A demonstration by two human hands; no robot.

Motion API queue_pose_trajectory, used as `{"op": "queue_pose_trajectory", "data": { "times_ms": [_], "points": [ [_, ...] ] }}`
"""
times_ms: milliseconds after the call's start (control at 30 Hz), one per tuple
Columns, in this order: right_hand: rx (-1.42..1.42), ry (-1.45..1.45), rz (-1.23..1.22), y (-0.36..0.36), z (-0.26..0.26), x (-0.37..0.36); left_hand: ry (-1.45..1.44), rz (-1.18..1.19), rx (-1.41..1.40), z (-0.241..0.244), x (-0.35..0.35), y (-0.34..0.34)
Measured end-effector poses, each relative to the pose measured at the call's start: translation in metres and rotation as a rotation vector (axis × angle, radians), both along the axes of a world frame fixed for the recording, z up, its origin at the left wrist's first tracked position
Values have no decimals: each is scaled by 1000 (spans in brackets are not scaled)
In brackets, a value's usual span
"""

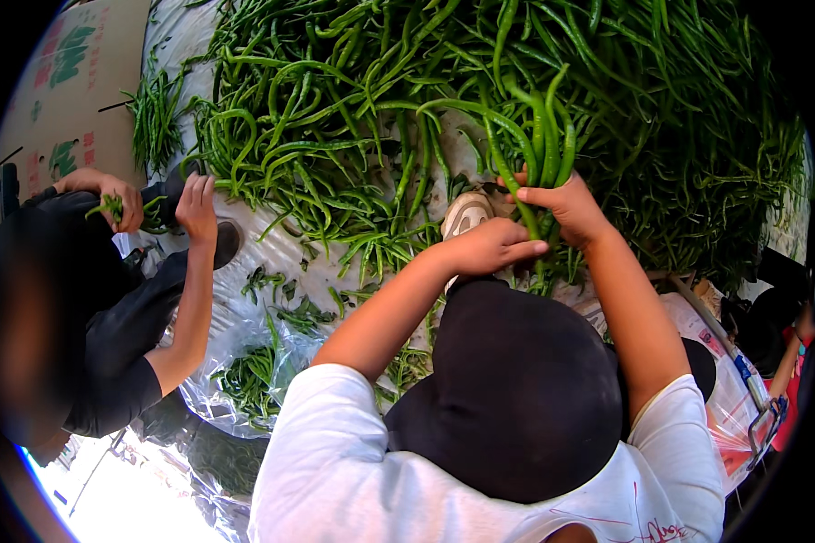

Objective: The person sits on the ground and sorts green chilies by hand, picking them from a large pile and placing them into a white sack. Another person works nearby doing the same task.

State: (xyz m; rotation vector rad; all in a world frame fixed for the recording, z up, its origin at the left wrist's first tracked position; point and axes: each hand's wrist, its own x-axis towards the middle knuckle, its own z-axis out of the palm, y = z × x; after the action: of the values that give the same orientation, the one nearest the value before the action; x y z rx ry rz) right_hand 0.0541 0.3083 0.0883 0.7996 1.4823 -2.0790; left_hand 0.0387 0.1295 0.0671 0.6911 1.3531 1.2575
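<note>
My right hand is closed around a bunch of long green chili peppers. Their curved tips fan out above my fist, and some ends hang below it. Just to the left, my left hand reaches across to the lower part of the bunch, its fingertips against the peppers there. Whether it grips any of them is hidden. Beyond both hands spreads a large heap of the same green peppers. One of my shoes shows behind my left hand, at the heap's near edge.
A co-worker at left has one hand holding peppers and another hand raised by the heap. A clear plastic bag contains peppers. A printed cardboard box stands at upper left. A metal-framed object is at right.
</note>
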Motion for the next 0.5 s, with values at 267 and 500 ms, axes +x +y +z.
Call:
{"op": "queue_pose_trajectory", "data": {
  "times_ms": [267,500],
  "points": [
    [176,22,251,34,22,-3,779,621,-980,-123,-38,-24],
    [175,37,193,20,-4,12,213,589,-688,-105,-22,-9]
  ]
}}
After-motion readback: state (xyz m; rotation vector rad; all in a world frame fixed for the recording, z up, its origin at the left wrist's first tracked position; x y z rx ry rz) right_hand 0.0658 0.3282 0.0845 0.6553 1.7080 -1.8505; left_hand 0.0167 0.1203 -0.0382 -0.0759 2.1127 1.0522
